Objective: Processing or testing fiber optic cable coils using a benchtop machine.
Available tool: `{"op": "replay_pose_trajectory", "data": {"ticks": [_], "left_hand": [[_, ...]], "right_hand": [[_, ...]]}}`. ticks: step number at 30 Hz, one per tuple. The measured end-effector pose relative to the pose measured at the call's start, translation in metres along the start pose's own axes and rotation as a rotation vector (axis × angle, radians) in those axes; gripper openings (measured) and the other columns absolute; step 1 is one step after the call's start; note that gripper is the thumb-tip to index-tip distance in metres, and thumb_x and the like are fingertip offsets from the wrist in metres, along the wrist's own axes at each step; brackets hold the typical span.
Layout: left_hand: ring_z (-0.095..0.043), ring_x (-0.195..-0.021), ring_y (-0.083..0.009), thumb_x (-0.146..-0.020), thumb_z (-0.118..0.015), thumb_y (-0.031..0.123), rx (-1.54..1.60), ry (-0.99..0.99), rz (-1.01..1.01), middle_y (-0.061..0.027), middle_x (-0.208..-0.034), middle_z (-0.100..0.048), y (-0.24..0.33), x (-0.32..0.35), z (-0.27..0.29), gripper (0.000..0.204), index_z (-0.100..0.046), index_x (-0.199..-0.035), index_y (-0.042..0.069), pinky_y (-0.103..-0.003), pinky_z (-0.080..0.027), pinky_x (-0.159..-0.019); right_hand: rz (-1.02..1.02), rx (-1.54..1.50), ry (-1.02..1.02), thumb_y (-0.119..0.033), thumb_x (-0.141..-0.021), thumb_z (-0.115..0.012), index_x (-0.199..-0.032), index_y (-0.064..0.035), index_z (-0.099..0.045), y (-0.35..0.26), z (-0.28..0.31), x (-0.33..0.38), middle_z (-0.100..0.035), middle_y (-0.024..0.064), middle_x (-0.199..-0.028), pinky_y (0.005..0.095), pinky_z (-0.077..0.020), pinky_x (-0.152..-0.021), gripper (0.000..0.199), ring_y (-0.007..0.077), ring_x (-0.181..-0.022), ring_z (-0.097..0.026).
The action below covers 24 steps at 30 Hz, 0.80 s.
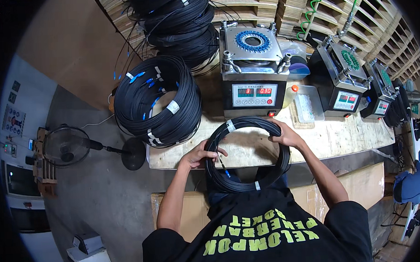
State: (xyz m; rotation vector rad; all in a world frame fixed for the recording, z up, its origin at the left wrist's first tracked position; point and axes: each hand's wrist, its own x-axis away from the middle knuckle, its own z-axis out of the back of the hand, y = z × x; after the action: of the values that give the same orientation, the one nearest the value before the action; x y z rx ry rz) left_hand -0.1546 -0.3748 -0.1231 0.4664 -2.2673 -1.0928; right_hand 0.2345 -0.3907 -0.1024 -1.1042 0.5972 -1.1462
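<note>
In front of me I hold a coil of thin black cable, tilted up at the near edge of the workbench. White tape bands bind it at top and bottom. A cable end with a blue connector hangs inside the ring. My left hand is closed round the coil's left side. My right hand grips its upper right side, fingers partly hidden behind the cable. Just beyond the coil stands a metal machine with a lit red display. Its top plate carries a ring of blue connectors.
At left on the wooden bench sit stacked black cable coils, with a taller pile behind. Rightward are a clear plastic tray, a red-capped bottle and two similar machines. A fan stands on the floor.
</note>
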Motion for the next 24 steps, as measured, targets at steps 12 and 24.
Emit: {"op": "replay_pose_trajectory", "data": {"ticks": [12,24], "left_hand": [[-0.064,-0.083,-0.0151,-0.076,-0.073,0.024,0.246,-0.035,-0.166,-0.0157,-0.109,-0.065,-0.027,-0.004,0.010,0.088,-0.035,-0.154,0.008,-0.032,-0.055,-0.082],[-0.049,-0.135,-0.0289,-0.106,-0.049,0.022,0.551,0.046,-0.565,-0.0119,-0.155,-0.041,-0.058,-0.006,0.020,0.038,-0.055,-0.144,0.022,-0.049,-0.045,-0.111]], "right_hand": [[-0.080,-0.062,-0.018,-0.003,-0.074,-0.068,-0.139,0.0008,-0.049,0.002,-0.002,0.000,-0.059,0.0053,-0.091,0.0270,-0.0485,-0.076,0.067,0.0134,-0.079,-0.056],[-0.030,-0.034,0.018,-0.005,-0.072,-0.072,-0.141,0.0030,-0.049,-0.002,-0.004,0.000,-0.062,0.0092,-0.108,0.0271,-0.0469,-0.090,0.073,0.0157,-0.094,-0.057]]}}
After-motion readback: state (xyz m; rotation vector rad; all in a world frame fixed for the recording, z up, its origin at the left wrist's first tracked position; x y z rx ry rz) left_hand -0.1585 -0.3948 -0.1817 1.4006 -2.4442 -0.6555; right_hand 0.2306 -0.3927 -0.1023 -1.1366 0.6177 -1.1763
